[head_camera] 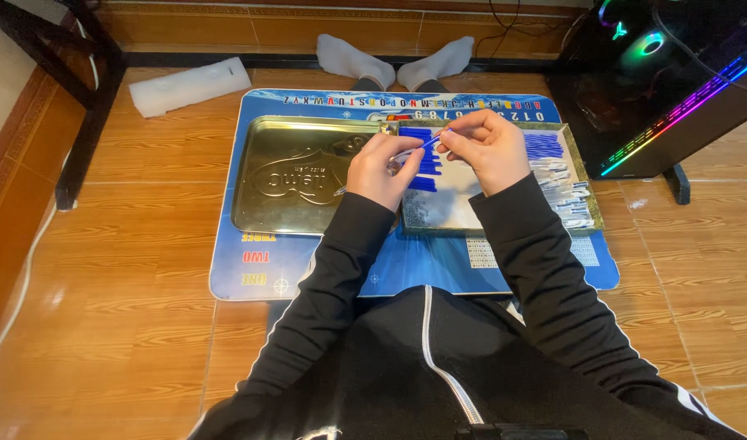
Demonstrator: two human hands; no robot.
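Blue pen [426, 145] pinched between left hand [381, 169] and right hand [487, 147] above tray's [585, 213] left end; loose pinch could drop it among the row of blue caps [422, 167].

Both our arms reach forward in black sleeves, elbows bent, forearms angling inward so the hands meet at centre. Our left hand [381, 169] is curled, back up, fingers [399, 153] pinched toward the right. Our right hand [489, 147] sits just beside it, slightly higher, knuckles up, fingertips pinched toward the left hand. Wrists apart, fingertips nearly touching. Legs stretch ahead, feet in white socks.
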